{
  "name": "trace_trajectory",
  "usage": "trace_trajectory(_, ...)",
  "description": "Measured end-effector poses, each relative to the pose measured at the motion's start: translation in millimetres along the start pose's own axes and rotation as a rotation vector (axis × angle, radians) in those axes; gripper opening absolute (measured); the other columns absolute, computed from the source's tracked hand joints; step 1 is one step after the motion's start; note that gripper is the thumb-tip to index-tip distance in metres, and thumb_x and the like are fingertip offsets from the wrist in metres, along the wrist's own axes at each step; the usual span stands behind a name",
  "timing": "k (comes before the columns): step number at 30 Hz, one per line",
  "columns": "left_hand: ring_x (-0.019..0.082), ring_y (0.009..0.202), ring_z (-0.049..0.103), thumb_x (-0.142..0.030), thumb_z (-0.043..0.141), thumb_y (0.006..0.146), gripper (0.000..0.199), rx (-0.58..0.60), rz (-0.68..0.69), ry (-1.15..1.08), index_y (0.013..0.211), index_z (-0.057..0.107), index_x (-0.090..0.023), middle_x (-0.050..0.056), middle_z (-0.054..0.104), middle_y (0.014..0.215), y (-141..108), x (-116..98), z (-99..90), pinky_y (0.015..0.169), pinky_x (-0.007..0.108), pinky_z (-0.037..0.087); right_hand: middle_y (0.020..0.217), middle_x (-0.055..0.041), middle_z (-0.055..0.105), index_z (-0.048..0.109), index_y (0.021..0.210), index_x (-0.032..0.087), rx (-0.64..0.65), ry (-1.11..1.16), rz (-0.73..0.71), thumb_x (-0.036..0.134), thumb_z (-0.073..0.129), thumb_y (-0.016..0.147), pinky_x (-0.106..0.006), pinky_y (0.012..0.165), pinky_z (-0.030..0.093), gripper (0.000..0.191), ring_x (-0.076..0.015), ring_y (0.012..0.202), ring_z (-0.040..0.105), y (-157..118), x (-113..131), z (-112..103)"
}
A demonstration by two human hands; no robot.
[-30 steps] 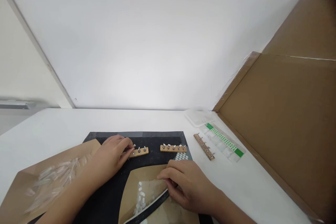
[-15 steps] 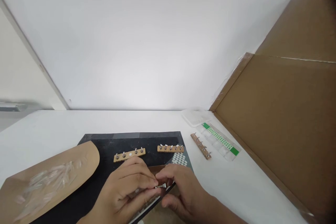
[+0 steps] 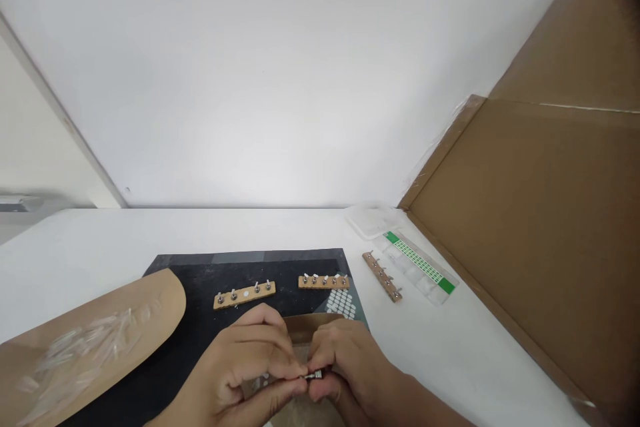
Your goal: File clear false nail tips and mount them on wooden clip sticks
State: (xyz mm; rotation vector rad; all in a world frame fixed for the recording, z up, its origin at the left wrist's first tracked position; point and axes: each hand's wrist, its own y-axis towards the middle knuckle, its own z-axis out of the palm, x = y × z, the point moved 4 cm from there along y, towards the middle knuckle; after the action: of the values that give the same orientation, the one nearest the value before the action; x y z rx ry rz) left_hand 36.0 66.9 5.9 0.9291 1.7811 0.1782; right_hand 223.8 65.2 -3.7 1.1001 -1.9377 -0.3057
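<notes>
My left hand is closed, its thumb and fingertips pinching the thin end of a small silver metal part. From the other side, my right hand grips the wider end of the same part, where something dark shows between the fingers. The part looks like a small toggle switch, mostly hidden by fingertips. Both hands are over a brown open container with small clear pieces inside. Beyond them, one brown strip carries several metal toggle-like pieces and a white dot. A second strip carries similar pieces with white tips.
A brown tray of clear plastic tubes lies left, partly on the black mat. White stickers lie on the mat. Right are a third strip, a clear compartment box with a green label, and a cardboard wall.
My right fingers have closed onto the metal part, and both hands have moved slightly lower. A dark-edged strip seen beneath my hands earlier is out of sight.
</notes>
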Motion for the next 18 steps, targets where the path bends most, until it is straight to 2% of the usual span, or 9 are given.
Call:
trace_trajectory(4,0.017,0.069,0.069,-0.041,0.057,0.111,0.032,0.016,0.029,-0.023,0.090,0.077,-0.028,0.002,0.080,0.075,-4.8,11.0,6.2,0.077,0.041,0.060,0.079,0.0022,0.071,0.056,0.099,0.025,0.060,0.064,0.071,0.053,0.041,0.117,-0.024,0.071,0.048,0.036,-0.0128,0.070,0.066,-3.1,-0.9,0.9)
trace_trajectory(7,0.018,0.071,0.070,-0.035,0.067,0.106,0.017,-0.007,0.074,-0.136,0.095,0.079,-0.027,0.003,0.081,0.077,-5.7,14.5,5.6,0.079,0.040,0.059,0.075,0.0022,0.070,0.056,0.096,0.025,0.148,0.157,0.127,0.060,0.037,0.116,-0.025,0.072,0.047,0.044,-0.0135,0.068,0.064,-6.1,-5.9,6.0)
trace_trajectory(9,0.019,0.074,0.071,-0.026,0.076,0.100,0.004,0.004,0.115,-0.221,0.101,0.080,-0.026,0.004,0.083,0.081,-4.6,13.1,3.2,0.081,0.039,0.058,0.072,0.0029,0.070,0.056,0.097,0.025,0.170,0.229,0.133,0.059,0.039,0.115,-0.025,0.072,0.047,0.042,-0.0133,0.065,0.063,-7.7,-8.7,8.4)
trace_trajectory(10,0.019,0.075,0.071,-0.022,0.078,0.098,0.006,0.026,0.118,-0.247,0.102,0.081,-0.025,0.004,0.083,0.083,-3.9,12.4,2.1,0.082,0.039,0.057,0.072,0.0034,0.071,0.056,0.099,0.025,0.167,0.258,0.128,0.057,0.042,0.115,-0.025,0.072,0.047,0.038,-0.0130,0.064,0.062,-8.2,-9.7,9.2)
trace_trajectory(13,0.018,0.079,0.070,-0.015,0.080,0.095,0.013,0.081,0.066,-0.257,0.103,0.082,-0.025,0.003,0.083,0.087,-2.2,11.8,-0.2,0.088,0.039,0.054,0.070,0.0045,0.071,0.057,0.103,0.024,0.152,0.309,0.130,0.050,0.048,0.115,-0.024,0.072,0.047,0.030,-0.0122,0.061,0.063,-9.2,-12.2,11.0)
trace_trajectory(18,0.018,0.082,0.067,-0.012,0.078,0.095,0.014,0.079,0.010,-0.220,0.100,0.081,-0.025,0.002,0.082,0.086,-3.1,10.4,-2.4,0.092,0.041,0.050,0.066,0.0048,0.069,0.057,0.101,0.024,0.141,0.343,0.140,0.050,0.051,0.113,-0.023,0.068,0.047,0.030,-0.0118,0.057,0.063,-5.8,-10.6,10.5)
